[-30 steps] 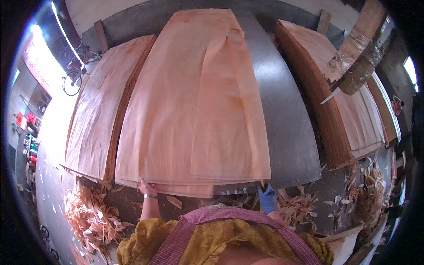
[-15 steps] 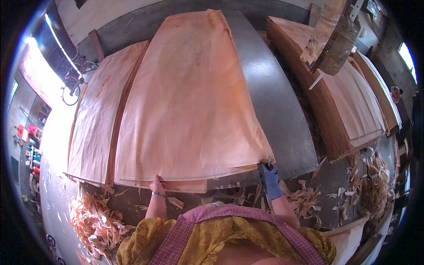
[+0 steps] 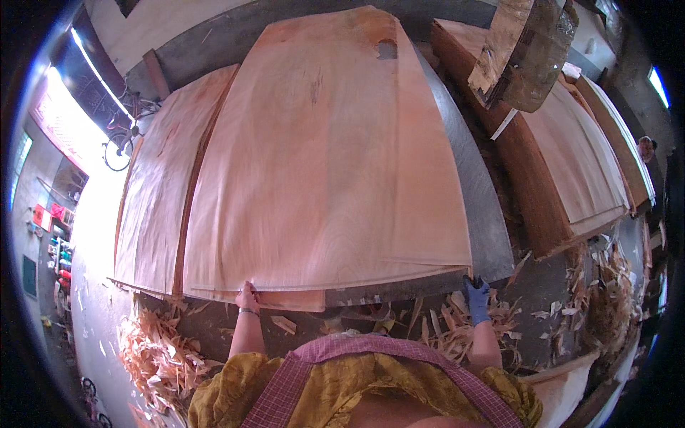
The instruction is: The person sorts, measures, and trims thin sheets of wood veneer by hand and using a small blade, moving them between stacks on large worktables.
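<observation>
A pale, plain upper wall (image 3: 157,21) runs along the far side above a dark grey lower band (image 3: 200,43), and a smooth grey floor (image 3: 89,321) spreads across the left. White light floods a broad, washed-out opening (image 3: 61,93) at far left (too glaring to see beyond), while a small, bright, narrow window (image 3: 658,87) glows at far right.

1. Veneer sheet (image 3: 321,178): broad, thin, pinkish-tan, grain lengthwise; lies flat, long side running away from viewer.
2. Ragged hole near far right corner; dark streaks left of it.
3. Lengthwise line visible toward right side.
4. Near left, paler layer (image 3: 296,301) pokes out beneath; grey tabletop (image 3: 479,182) bare along right.
</observation>
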Demonstrator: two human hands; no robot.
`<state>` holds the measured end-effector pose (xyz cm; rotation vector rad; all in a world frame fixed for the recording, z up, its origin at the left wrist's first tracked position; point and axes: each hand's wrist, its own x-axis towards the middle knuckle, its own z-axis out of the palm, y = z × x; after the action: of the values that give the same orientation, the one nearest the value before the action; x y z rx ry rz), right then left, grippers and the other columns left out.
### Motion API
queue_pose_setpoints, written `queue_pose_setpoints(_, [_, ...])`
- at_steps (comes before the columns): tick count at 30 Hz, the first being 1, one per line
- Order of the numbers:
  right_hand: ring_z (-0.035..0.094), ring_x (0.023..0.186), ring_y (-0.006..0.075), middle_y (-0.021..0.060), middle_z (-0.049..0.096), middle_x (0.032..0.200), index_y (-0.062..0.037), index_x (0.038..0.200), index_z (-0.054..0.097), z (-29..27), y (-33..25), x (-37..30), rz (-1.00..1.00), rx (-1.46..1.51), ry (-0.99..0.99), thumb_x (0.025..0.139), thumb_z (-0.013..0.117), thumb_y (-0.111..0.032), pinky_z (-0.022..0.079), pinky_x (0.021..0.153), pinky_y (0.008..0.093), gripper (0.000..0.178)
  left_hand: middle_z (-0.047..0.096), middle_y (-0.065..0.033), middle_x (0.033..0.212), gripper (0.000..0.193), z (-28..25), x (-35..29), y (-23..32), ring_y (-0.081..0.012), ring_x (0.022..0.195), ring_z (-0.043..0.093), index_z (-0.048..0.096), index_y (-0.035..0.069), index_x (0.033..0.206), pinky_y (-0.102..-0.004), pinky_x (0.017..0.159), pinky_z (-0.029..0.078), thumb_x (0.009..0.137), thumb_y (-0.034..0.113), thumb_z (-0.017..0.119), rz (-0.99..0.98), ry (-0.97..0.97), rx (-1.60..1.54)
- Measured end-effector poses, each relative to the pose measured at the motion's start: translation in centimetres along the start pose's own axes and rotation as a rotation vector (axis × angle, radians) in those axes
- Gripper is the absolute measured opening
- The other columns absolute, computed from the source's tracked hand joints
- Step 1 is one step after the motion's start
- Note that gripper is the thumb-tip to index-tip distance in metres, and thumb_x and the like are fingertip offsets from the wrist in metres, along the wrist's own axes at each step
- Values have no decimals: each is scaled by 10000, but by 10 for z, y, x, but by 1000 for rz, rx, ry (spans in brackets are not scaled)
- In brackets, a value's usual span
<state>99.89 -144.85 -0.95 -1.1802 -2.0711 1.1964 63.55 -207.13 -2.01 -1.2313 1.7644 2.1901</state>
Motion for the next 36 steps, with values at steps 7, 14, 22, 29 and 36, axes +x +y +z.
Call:
queue_pose_setpoints(7, [657,773,298,173,676,856,29,973,628,-64,38,9,4,-487,86,834,698,-256,507,704,389,325,505,-7,592,336,-4,-8,2,-107,405,400,539,116,740,-209,332,278,853,388,701,2,31,-134])
queue_pose_setpoints(14, [584,634,241,145,660,751,26,882,645,-78,32,26,-39,-386,111,854,693,-254,475,635,352,286,521,18,636,341,3,-10,2,-101,419,400,540,138,739,-213,339,235,849,416,704,-55,-33,-311])
queue_pose_setpoints(22, [627,687,326,182,671,797,3,911,657,25,-37,7,49,-461,16,829,703,-379,493,670,391,393,569,23,680,237,11,8,4,-105,443,439,587,146,786,-248,369,333,869,337,701,2,212,-168])
queue_pose_setpoints(29, [602,643,220,131,668,723,19,814,654,73,-58,-21,-119,-292,-13,818,731,-370,471,633,370,397,566,29,674,223,5,11,-4,-110,466,455,579,125,767,-257,372,372,901,286,658,29,212,-162])
queue_pose_setpoints(36, [563,632,150,20,665,748,-24,821,632,192,-135,-67,58,58,-208,841,738,-314,473,596,337,310,561,27,669,270,5,4,-1,-107,511,508,562,119,759,-258,390,408,889,336,659,28,177,-148])
